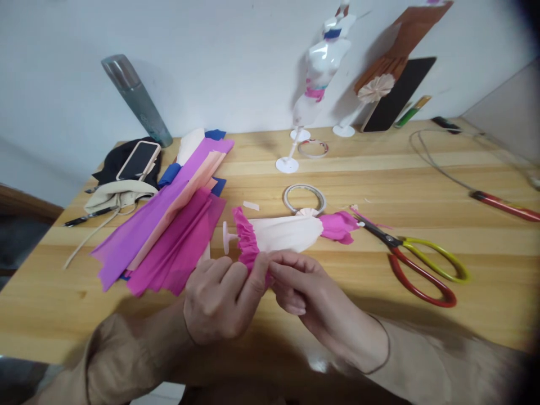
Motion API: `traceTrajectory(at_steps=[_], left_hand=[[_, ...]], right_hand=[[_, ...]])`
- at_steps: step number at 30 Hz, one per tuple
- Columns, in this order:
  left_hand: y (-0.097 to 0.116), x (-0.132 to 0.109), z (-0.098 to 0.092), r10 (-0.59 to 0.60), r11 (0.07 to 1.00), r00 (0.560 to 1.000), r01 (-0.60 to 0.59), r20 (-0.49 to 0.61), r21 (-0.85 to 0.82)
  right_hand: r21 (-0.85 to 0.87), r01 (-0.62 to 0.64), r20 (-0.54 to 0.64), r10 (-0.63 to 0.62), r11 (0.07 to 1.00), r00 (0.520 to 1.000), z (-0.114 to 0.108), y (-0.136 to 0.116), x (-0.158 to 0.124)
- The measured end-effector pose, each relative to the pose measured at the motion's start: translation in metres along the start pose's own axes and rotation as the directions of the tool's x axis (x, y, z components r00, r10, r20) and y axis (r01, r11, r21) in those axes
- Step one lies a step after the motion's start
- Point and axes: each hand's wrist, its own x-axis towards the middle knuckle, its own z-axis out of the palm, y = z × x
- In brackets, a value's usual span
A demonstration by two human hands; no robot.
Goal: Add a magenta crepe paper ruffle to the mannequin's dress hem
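A small dress form lies on its side on the wooden table (379,180), dressed in a cream paper skirt (282,232) with a pink crepe ruffle (246,239) at the hem and a pink top (337,226). My left hand (219,298) pinches the ruffle's lower edge between thumb and forefinger. My right hand (310,292) meets it from the right, fingertips closed on the same pink ruffle. The form's white stand base (226,237) pokes out to the left of the ruffle.
A stack of pink, purple and peach crepe sheets (169,225) lies left. Scissors (417,261) lie right, a tape ring (304,198) behind the dress. Further back stand a white mannequin (318,79), a phone on a bag (138,159), a grey bottle (135,95) and cables (447,169).
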Motion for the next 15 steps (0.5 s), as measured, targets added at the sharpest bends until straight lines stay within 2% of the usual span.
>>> traceTrajectory(at_steps=[4, 12, 15], left_hand=[[-0.0002, 0.0009, -0.0015, -0.01, 1.0, 1.0, 0.009, -0.016, -0.013], [-0.0012, -0.0024, -0.0003, -0.003, 0.999, 1.0, 0.004, 0.021, -0.043], [-0.0011, -0.004, -0.0051, -0.019, 0.988, 0.999, 0.024, 0.035, -0.153]], right_hand=[[0.058, -0.024, 0.026, 0.023, 0.998, 0.999, 0.0002, -0.0002, 0.0013], [0.144, -0.045, 0.041, 0.039, 0.989, 0.998, -0.0019, 0.0012, 0.0018], [0.14, -0.05, 0.039, 0.045, 0.989, 0.998, -0.0017, -0.0001, 0.0006]])
